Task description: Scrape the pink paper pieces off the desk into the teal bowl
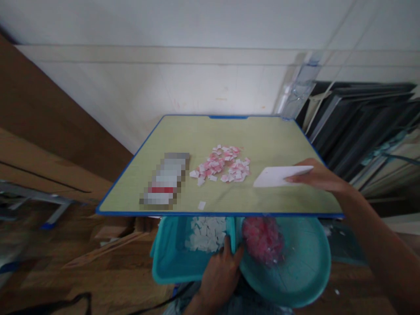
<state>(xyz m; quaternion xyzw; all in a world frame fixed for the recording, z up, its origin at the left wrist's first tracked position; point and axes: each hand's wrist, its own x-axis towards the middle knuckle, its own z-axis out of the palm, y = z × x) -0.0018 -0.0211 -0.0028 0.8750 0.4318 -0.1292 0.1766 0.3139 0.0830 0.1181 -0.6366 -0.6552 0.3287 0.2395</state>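
In the head view, my right hand [311, 175] holds a flat white piece of paper or card [274, 176] at its right end, over the right side of a pale yellow-green board [183, 133] with a blue edge. My left hand [220, 271] is low in front of the board, with its fingers and thumb on either side of the rim of a rectangular teal tub [164, 267]. Small white pieces [208, 234] lie in that tub near my fingertips. A scattered pile of small pink and white paper pieces [215, 165] lies mid-board, and one loose white piece [201, 205] is nearer the front edge.
A blurred-out phone-like object [166, 179] lies on the board's left. Beside the tub, a round teal basin [305, 280] holds a pink heap [263, 240]. A clear plastic bottle [300, 89] stands behind the right corner, near stacked dark panels [354, 116]. The wall backs the board.
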